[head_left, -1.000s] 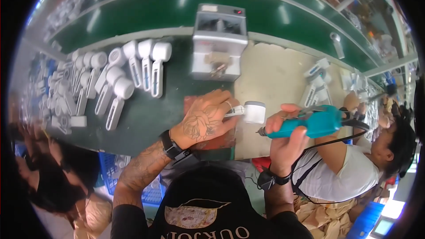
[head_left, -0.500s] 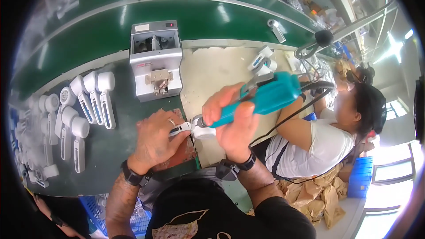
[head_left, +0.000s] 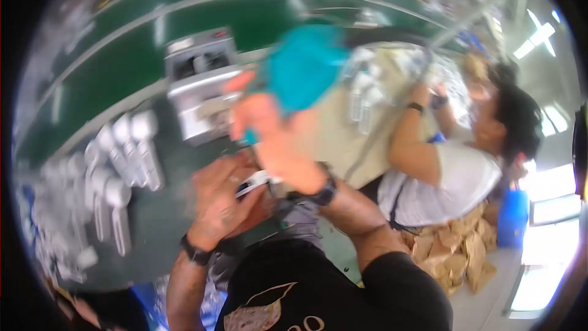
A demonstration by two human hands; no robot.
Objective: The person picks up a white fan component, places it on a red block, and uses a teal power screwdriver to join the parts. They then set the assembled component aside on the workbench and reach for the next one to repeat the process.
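My left hand (head_left: 217, 199) is closed around the handle of a white shower head (head_left: 255, 181), low over the front edge of the bench; the shower head's round end is hidden behind my right wrist. Above it my right hand (head_left: 275, 132), smeared by motion, grips a teal electric screwdriver (head_left: 309, 64). The screwdriver tilts up and away to the right, its lower end near my fingers, and its tip is too blurred to make out. Several more white shower heads (head_left: 144, 147) lie in rows on the dark green bench to the left.
Behind my hands stands a grey metal machine (head_left: 199, 89). Further white shower heads (head_left: 365, 95) lie on the pale board at the right. A co-worker in a white shirt (head_left: 450, 175) sits close on my right, near crumpled brown paper (head_left: 456, 251) and a blue bin (head_left: 513, 217).
My right hand has lifted the electric screwdriver up and to the left, away from the shower head. My left hand keeps its hold. The whole view has shifted slightly.
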